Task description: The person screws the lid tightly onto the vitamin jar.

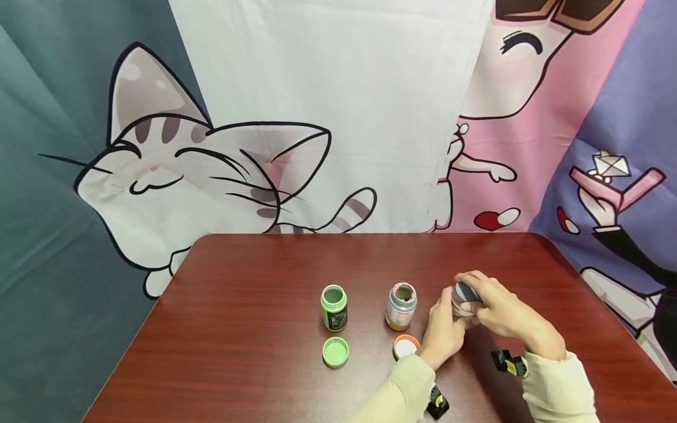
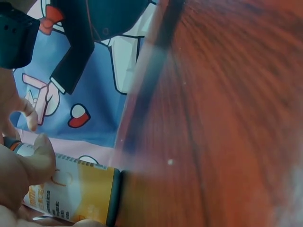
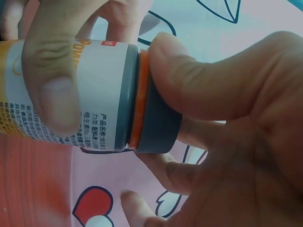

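A white and yellow pill bottle with a dark grey cap and an orange ring is between both hands at the right of the table. My left hand grips its body, thumb on the label in the left wrist view. My right hand pinches the cap, its thumb against the cap's side. The cap sits on the bottle. Left of the hands stands a grey-white bottle without a lid, an upturned orange-rimmed cap in front of it. Whether the held bottle touches the table is hard to tell.
Further left stands an uncapped green bottle, with a green cap lying in front of it. The brown wooden table ends at a cartoon-printed curtain. Black wrist devices sit at both cuffs.
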`<act>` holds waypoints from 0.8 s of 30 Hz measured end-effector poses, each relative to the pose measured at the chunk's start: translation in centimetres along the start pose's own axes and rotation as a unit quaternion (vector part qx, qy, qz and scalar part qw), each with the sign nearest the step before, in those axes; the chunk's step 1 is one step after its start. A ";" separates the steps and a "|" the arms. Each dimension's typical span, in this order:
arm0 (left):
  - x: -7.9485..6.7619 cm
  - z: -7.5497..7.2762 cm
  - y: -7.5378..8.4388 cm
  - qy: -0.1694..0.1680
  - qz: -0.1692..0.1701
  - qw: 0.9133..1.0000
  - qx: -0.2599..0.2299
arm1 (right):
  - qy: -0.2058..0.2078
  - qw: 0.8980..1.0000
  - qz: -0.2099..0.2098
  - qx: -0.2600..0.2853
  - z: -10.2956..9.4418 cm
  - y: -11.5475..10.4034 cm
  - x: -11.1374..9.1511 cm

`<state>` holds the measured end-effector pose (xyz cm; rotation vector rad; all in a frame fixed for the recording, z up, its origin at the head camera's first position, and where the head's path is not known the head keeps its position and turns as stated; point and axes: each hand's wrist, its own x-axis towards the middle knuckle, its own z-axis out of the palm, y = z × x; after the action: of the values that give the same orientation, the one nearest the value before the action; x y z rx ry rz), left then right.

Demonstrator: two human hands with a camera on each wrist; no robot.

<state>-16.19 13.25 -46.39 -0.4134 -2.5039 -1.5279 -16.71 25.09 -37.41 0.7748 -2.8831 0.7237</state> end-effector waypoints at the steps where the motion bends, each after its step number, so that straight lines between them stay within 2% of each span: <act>1: 0.0 0.0 0.1 0.004 0.002 1.000 -0.001 | -0.002 1.000 0.008 -0.003 0.0 -0.1 0.0; 4: -0.1 0.0 0.2 0.012 0.001 1.000 -0.002 | -0.010 1.000 0.026 -0.006 0.0 -0.4 0.2; 8: -0.1 -0.1 0.4 0.005 -0.013 1.000 -0.007 | -0.019 0.999 0.043 -0.013 -0.1 -0.7 0.3; 16: -0.1 -0.3 0.6 -0.015 -0.042 0.999 -0.027 | -0.001 1.000 0.007 -0.011 -0.5 -0.3 0.0; 24: 0.2 -0.7 0.7 -0.043 -0.128 0.991 -0.001 | 0.011 1.000 0.016 -0.007 -0.6 -0.5 -0.1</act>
<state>-16.12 12.90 -45.45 -0.1648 -2.7105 -1.6345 -16.39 25.06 -36.66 0.7174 -2.8834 0.7105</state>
